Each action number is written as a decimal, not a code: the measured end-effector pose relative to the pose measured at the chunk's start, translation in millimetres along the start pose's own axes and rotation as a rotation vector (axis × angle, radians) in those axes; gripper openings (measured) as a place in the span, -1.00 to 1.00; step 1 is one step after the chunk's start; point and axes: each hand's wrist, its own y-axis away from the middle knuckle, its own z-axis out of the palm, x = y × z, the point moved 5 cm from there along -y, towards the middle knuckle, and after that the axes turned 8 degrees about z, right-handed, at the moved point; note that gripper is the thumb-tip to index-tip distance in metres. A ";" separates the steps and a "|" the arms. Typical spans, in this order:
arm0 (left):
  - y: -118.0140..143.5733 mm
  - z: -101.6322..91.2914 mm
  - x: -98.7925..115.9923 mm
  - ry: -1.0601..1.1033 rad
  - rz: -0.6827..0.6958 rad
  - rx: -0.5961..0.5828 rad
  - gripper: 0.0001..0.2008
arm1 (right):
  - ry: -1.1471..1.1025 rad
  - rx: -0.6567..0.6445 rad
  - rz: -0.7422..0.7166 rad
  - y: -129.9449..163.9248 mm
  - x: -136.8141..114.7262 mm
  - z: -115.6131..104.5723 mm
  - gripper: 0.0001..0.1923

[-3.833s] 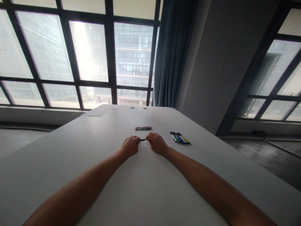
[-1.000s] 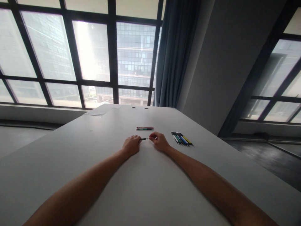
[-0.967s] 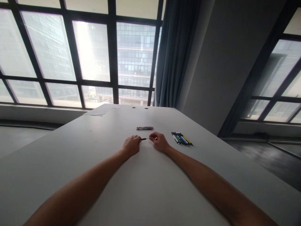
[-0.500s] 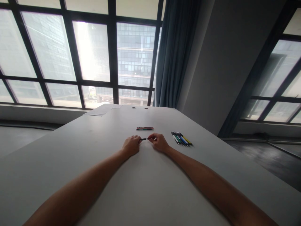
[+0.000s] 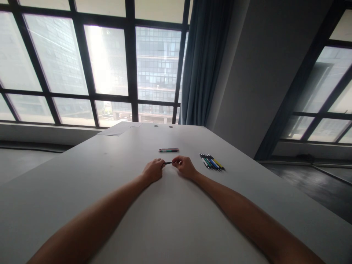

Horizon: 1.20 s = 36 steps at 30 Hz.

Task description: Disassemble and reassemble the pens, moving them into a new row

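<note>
A dark pen [image 5: 168, 162] lies level between my two hands over the middle of the white table [image 5: 176, 212]. My left hand [image 5: 154, 170] is closed round the pen's left part, which its fingers hide. At the right end of the pen, my right hand [image 5: 184, 167] is closed in a pinch. The fingertips cover that end, so its details are too small to make out. Just beyond the hands, a few pens [image 5: 168, 150] with red and green barrels lie crosswise. To the right of my right hand, several pens [image 5: 212, 162] in white, green, blue and yellow lie side by side.
White paper sheets [image 5: 117, 130] lie at the table's far left corner. Two dark round spots [image 5: 171, 127] mark the far end of the table. Behind it stand a blue curtain [image 5: 198, 73] and large windows, with a grey pillar [image 5: 255, 73] to the right.
The small gap between the dark pen's right end and my right fingertips has narrowed. Both hands stay nearly in place, and the lying pens have not moved on the table.
</note>
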 end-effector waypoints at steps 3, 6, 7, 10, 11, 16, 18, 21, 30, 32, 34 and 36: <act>-0.9 1.7 -1.1 0.036 0.013 0.003 -0.76 | 0.005 -0.002 0.004 0.5 -0.8 0.4 -0.92; -1.8 3.9 -2.9 0.081 0.023 0.014 -0.76 | 0.022 -0.003 -0.017 1.7 -3.0 0.6 -0.92; -2.1 4.6 -3.5 0.092 0.025 0.018 -0.76 | 0.030 -0.003 -0.029 2.1 -3.9 0.7 -0.92; -2.8 5.5 -4.2 0.115 0.037 0.029 -0.77 | 0.055 -0.005 -0.065 3.2 -6.5 1.0 -0.91; -3.0 5.5 -4.2 0.121 0.041 0.029 -0.77 | 0.064 -0.008 -0.080 3.6 -7.3 1.0 -0.92; -3.5 5.0 -3.4 0.146 0.056 0.031 -0.78 | 0.139 -0.038 -0.165 6.0 -11.2 1.4 -0.91; -3.6 5.2 -3.5 0.153 0.059 0.036 -0.77 | 0.183 -0.046 -0.185 7.1 -11.9 1.3 -0.91; -3.7 6.4 -4.2 0.152 0.073 0.041 -0.77 | 0.264 -0.050 -0.203 8.7 -12.6 0.8 -0.90; -3.2 5.0 -1.9 0.143 0.117 0.041 -0.77 | 0.484 -0.074 -0.295 12.5 -20.6 1.2 -0.84; -2.7 4.2 -0.8 0.136 0.122 0.038 -0.77 | 0.503 -0.077 -0.308 12.7 -21.4 1.7 -0.80; -2.0 3.5 0.2 0.128 0.131 0.037 -0.76 | 0.512 -0.076 -0.304 12.4 -20.8 2.2 -0.78; -1.4 2.9 0.7 0.121 0.137 0.041 -0.76 | 0.508 -0.072 -0.301 11.8 -19.5 2.8 -0.78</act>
